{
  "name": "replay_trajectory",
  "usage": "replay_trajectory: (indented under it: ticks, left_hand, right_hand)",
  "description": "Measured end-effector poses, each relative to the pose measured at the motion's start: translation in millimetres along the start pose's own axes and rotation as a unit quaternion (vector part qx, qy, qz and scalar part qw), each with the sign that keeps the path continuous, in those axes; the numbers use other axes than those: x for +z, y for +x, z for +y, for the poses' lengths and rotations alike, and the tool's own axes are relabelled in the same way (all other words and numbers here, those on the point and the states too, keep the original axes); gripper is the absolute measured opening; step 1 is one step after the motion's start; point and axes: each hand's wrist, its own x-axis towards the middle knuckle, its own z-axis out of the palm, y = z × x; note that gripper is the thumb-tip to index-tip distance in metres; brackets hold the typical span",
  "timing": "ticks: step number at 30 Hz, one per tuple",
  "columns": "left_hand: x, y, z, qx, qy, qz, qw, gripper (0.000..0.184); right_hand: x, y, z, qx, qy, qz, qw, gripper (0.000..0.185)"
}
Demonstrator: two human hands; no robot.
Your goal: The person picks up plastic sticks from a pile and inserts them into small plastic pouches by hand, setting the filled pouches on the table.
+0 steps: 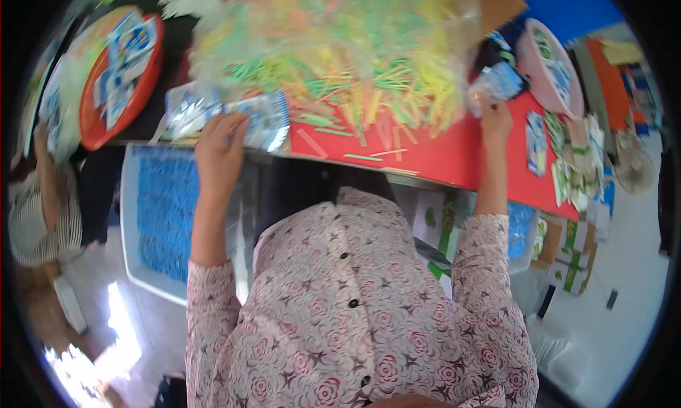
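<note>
My left hand [221, 149] is closed, its fingers pinched at the lower edge of a blue-and-white printed plastic packet [273, 120]. More blue-and-white packaging [188, 110] lies just left of these fingers. My right hand [496, 120] is raised at the right of the red table [454, 160]. Its fingers are closed on a small clear-and-blue plastic packet [502, 80], slightly blurred. Between my hands, a large heap of thin coloured plastic strips [376, 74] in yellow, green and pink spills from clear plastic bags. Several loose strips [365, 156] lie near the table's front edge.
A red-orange basin [89, 113] of packets stands at left, a pink basin [525, 50] at right. Several packets [535, 142] lie on the table's right side. Below are a white bin [128, 223] with blue contents and cardboard boxes [574, 255]. Another person [46, 216] sits at left.
</note>
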Motion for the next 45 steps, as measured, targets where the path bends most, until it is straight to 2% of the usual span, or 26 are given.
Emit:
replay_trajectory:
  ticks: [2,3,5,7,9,12,16,19,20,23,24,27,29,31,34,36,39,40,42,43,45]
  left_hand:
    - [2.8,4.4,-8.7,0.070,0.068,0.023,0.995,0.012]
    - [5.3,7.7,-11.4,0.110,0.095,0.036,0.989,0.013]
    - [9.0,12.7,-8.1,0.127,0.114,0.033,0.985,0.017]
    - [15.6,16.9,-10.2,0.132,0.131,0.037,0.982,0.018]
    - [22.0,19.5,-14.5,0.156,0.152,0.032,0.975,0.019]
    - [25.5,23.7,-20.5,0.146,0.148,0.026,0.978,0.019]
    - [31.4,28.4,-23.3,0.131,0.146,0.037,0.980,0.015]
    - [34.7,26.7,-27.1,0.128,0.138,0.058,0.980,0.013]
    - [36.3,27.4,-29.2,0.132,0.127,0.074,0.980,0.012]
    - [36.6,27.9,-29.2,0.139,0.096,0.100,0.981,0.010]
    - [35.2,26.4,-27.8,0.141,0.074,0.107,0.981,0.009]
    - [27.3,24.6,-18.5,0.175,0.078,0.150,0.970,0.007]
    - [24.3,21.9,-12.0,0.179,0.070,0.140,0.971,0.005]
    - [23.9,16.8,2.8,0.193,0.058,0.155,0.967,0.006]
    - [26.5,13.6,27.2,0.219,0.068,0.154,0.961,0.010]
    - [29.1,11.0,41.6,0.219,0.067,0.163,0.960,0.011]
    - [27.2,13.5,55.2,0.173,-0.053,0.187,0.966,0.013]
    - [22.9,15.2,55.3,0.172,-0.051,0.190,0.965,0.013]
    - [17.0,15.8,54.8,-0.001,-0.232,0.040,0.972,0.015]
    - [16.1,14.6,54.0,-0.089,-0.317,-0.039,0.943,0.016]
    - [26.1,10.8,46.4,-0.092,-0.323,-0.051,0.940,0.017]
  right_hand:
    - [-0.8,-6.1,-14.3,-0.032,-0.029,0.046,0.998,0.037]
    - [-4.1,-8.4,-20.3,-0.047,0.006,0.047,0.998,0.036]
    - [-5.4,-7.5,-16.6,-0.064,0.045,0.043,0.996,0.035]
    - [-4.1,-0.8,-4.0,-0.030,0.082,0.051,0.995,0.039]
    - [-6.9,-1.5,-9.1,-0.035,0.045,0.042,0.998,0.038]
    - [-11.8,-2.3,-9.5,-0.042,-0.034,0.031,0.998,0.037]
    - [-11.0,-2.6,-10.6,-0.032,0.034,0.018,0.999,0.034]
    - [-14.5,-16.5,-13.2,-0.027,0.166,0.044,0.985,0.035]
    - [-15.5,-19.1,-13.4,-0.029,0.169,0.044,0.984,0.035]
    - [-18.3,-26.7,-10.9,-0.087,0.002,0.199,0.976,0.035]
    - [-25.0,-34.5,-30.3,-0.091,0.009,0.198,0.976,0.035]
    - [-36.0,-63.0,-113.7,-0.136,0.160,0.196,0.958,0.031]
    - [-32.9,-90.7,-173.1,-0.064,0.305,-0.044,0.949,0.029]
    - [-17.8,-115.4,-217.0,-0.061,0.333,-0.233,0.911,0.028]
    - [18.2,-145.0,-256.7,-0.060,0.387,-0.324,0.861,0.024]
    - [17.0,-151.4,-277.4,-0.060,0.394,-0.332,0.855,0.022]
    - [11.8,-148.4,-286.3,-0.040,0.394,-0.332,0.856,0.016]
    - [10.6,-146.8,-279.6,-0.041,0.418,-0.332,0.844,0.016]
    - [4.3,-147.6,-272.9,-0.040,0.461,-0.333,0.821,0.015]
    - [3.0,-148.9,-270.8,-0.039,0.460,-0.335,0.821,0.015]
    - [-1.6,-150.2,-268.4,-0.033,0.472,-0.338,0.814,0.015]
